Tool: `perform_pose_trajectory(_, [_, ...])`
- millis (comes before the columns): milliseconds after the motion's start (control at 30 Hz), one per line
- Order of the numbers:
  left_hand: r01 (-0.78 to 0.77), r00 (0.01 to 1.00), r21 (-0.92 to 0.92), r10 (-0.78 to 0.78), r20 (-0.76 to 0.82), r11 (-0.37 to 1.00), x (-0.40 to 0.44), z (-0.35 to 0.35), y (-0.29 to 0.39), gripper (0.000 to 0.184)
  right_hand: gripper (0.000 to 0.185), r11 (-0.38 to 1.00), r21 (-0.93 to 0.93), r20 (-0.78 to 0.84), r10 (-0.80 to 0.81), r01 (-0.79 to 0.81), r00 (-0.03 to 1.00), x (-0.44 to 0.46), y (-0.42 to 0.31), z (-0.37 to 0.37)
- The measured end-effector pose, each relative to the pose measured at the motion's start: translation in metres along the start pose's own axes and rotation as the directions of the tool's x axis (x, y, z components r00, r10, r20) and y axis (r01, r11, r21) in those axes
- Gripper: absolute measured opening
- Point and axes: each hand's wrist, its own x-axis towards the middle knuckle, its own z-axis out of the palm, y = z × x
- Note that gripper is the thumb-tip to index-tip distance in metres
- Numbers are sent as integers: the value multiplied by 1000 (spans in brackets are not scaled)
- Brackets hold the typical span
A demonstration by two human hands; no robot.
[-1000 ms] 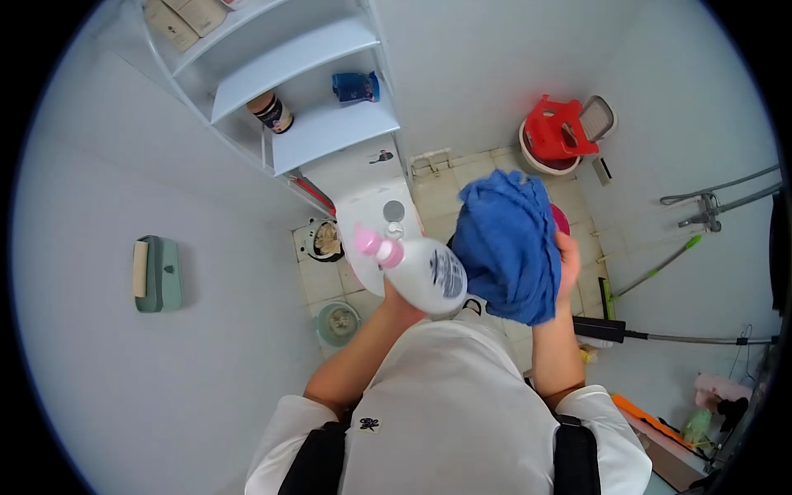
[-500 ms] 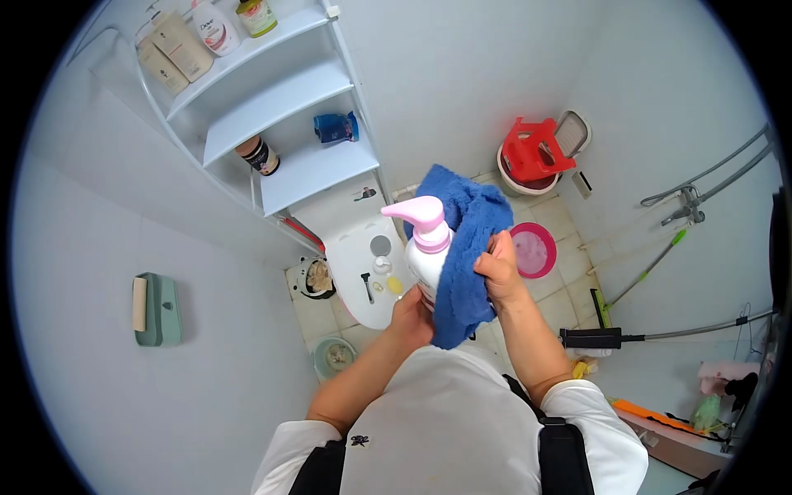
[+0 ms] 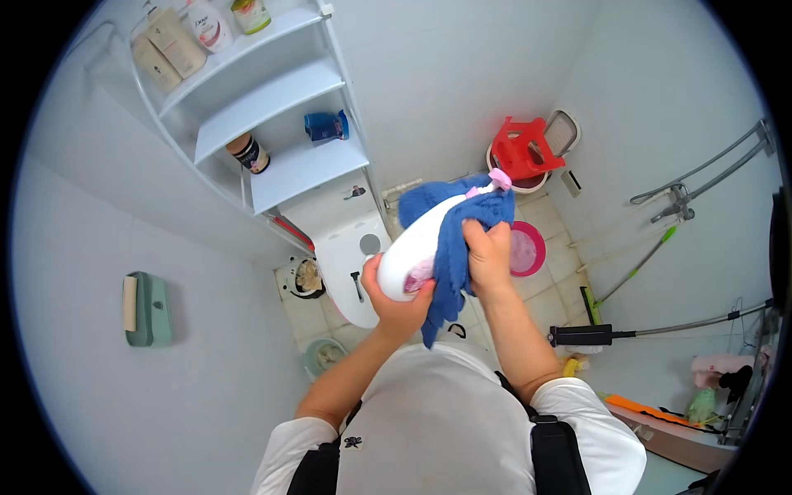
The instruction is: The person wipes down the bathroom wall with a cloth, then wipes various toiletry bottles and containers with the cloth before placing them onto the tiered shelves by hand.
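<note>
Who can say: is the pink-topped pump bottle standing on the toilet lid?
No, the left hand grips the pink-topped pump bottle, with the blue towel against it.

I saw the white bottle (image 3: 415, 245) swing its pink pump (image 3: 500, 179) from ten o'clock, past twelve, to between one and two. The blue towel (image 3: 450, 262), first at the bottle's three o'clock, now partly covers the pump.
</note>
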Motion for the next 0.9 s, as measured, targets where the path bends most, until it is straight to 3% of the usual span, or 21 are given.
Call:
perform_pose_trajectory(33, [-272,958,270,286,-12,923,-3,1,-1,75,51,999,6,-113,49,-49,992,-3,4,3])
perform_pose_trajectory(100, [3,1000,14,-3,-24,1000,-6,-2,6,78,47,997,65,-49,52,-48,997,0,5,2])
perform_pose_trajectory(167, [284,959,-237,-281,47,929,-4,-5,29,82,47,977,185,91,91,-106,992,5,0,-9])
perform_pose_trajectory(200, [524,843,-502,-503,191,688,-2,-10,44,75,52,980,134,278,107,-148,955,16,12,-34])
perform_pose_trajectory(233, [629,746,-688,-531,402,362,1,-14,44,65,58,941,214,288,197,-263,937,18,16,-34])
perform_pose_trajectory(267, [717,567,-697,-584,581,1,5,-20,51,63,61,896,301,437,173,-325,883,25,32,-45])
perform_pose_trajectory(300, [703,375,-613,-545,750,-361,7,-25,60,60,65,873,320,495,176,-367,851,30,47,-56])
perform_pose_trajectory(333, [721,404,-600,-492,771,-348,5,-25,61,57,69,849,333,552,177,-410,815,35,62,-66])
perform_pose_trajectory(433, [660,709,-723,-484,513,202,6,-32,47,59,86,938,183,420,197,-295,886,12,56,-43])
perform_pose_trajectory(500, [387,906,-610,-409,112,691,4,-36,17,76,90,984,45,339,147,-172,929,-5,49,-13])
perform_pose_trajectory(567, [221,962,-399,-267,-63,890,13,-50,19,82,84,989,-123,295,111,-77,949,-17,54,19])
perform_pose_trajectory(633, [157,965,-372,-222,-138,915,18,-62,17,80,68,984,-178,98,48,-30,994,-34,73,59])
perform_pose_trajectory(700, [129,966,-363,-199,-163,923,18,-70,9,79,55,985,-158,59,-53,62,997,-28,91,64])
perform_pose_trajectory(767, [250,947,-402,-308,-86,881,15,-87,2,79,61,967,-254,262,64,4,963,-5,73,63])
perform_pose_trajectory(833, [327,921,-447,-387,-46,833,23,-97,5,79,60,988,-157,277,47,-3,960,3,78,83])
perform_pose_trajectory(900, [324,896,-506,-431,-109,799,47,-108,-4,74,54,967,-254,156,49,-8,987,-5,105,99])
